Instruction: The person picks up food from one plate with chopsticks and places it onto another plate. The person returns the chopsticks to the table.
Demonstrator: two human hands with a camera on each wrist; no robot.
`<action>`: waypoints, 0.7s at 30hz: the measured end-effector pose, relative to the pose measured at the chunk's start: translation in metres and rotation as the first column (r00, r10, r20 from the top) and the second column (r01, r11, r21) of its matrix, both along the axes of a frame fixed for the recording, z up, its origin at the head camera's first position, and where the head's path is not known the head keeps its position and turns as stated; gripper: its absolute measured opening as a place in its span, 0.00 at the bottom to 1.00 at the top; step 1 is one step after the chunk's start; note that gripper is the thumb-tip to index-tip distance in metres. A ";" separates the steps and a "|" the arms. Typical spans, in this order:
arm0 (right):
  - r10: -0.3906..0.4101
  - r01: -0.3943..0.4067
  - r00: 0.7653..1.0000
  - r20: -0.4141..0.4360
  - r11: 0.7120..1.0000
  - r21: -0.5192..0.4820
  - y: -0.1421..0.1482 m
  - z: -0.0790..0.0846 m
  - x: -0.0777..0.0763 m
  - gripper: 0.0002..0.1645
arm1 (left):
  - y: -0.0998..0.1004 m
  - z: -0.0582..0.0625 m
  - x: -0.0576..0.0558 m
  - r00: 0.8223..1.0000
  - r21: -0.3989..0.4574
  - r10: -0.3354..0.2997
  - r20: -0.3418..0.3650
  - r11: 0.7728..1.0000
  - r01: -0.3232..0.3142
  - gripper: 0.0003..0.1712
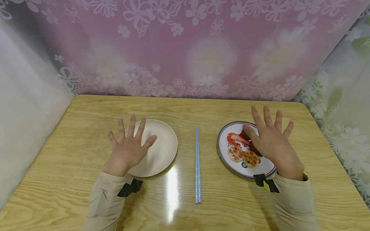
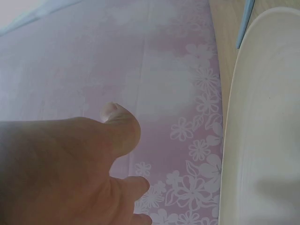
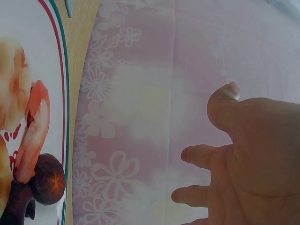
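My left hand (image 1: 127, 150) hovers with spread fingers over the left side of a plain cream plate (image 1: 162, 149), holding nothing. Over the right part of a white plate with a green and red rim (image 1: 224, 157), my right hand (image 1: 273, 141) is also spread and holds nothing. On that plate lie an orange shrimp (image 1: 237, 138), two lotus root slices (image 1: 250, 159) and dark brown mushrooms (image 3: 49, 179), partly hidden by the right hand in the head view. Between the plates lies a pair of light blue chopsticks (image 1: 198, 166), which neither hand touches.
Everything stands on a wood-grain table (image 1: 95, 109). A pink curtain with white flowers (image 1: 173, 54) hangs behind the far edge. Pale cloth hangs at the left (image 1: 26, 96) and flowered cloth (image 1: 344, 112) at the right.
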State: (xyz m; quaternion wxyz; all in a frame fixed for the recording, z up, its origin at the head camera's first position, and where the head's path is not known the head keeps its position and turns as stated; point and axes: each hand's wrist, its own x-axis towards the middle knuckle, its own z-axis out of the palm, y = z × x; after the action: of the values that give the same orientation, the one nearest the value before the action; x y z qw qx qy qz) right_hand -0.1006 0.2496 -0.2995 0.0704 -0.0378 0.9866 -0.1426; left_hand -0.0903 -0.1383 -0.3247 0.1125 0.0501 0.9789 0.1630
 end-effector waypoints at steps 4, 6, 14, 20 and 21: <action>-0.005 0.005 1.000 -0.003 1.000 -0.003 0.001 0.000 0.001 0.47 | -0.001 0.000 -0.001 1.000 -0.005 -0.005 0.010 1.000 0.006 0.45; -0.008 0.008 1.000 -0.003 1.000 -0.006 0.001 0.000 0.001 0.46 | -0.001 0.000 -0.001 1.000 -0.006 -0.007 0.013 1.000 0.007 0.46; -0.012 0.012 1.000 -0.008 1.000 -0.010 0.003 0.001 0.004 0.46 | -0.001 0.000 0.000 1.000 -0.011 -0.009 0.005 1.000 0.009 0.47; -0.011 0.011 1.000 -0.019 1.000 -0.001 0.002 0.000 0.006 0.46 | -0.001 0.001 0.001 1.000 -0.010 -0.014 -0.001 1.000 0.014 0.46; -0.011 0.011 1.000 -0.022 1.000 0.002 0.001 0.000 0.006 0.47 | -0.001 0.001 0.001 1.000 -0.011 -0.015 -0.002 1.000 0.015 0.46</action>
State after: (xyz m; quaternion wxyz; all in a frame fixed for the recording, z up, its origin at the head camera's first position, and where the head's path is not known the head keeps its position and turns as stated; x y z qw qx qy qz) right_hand -0.0948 0.2505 -0.2998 0.0588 -0.0340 0.9876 -0.1417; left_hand -0.0897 -0.1394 -0.3236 0.1132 0.0572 0.9795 0.1566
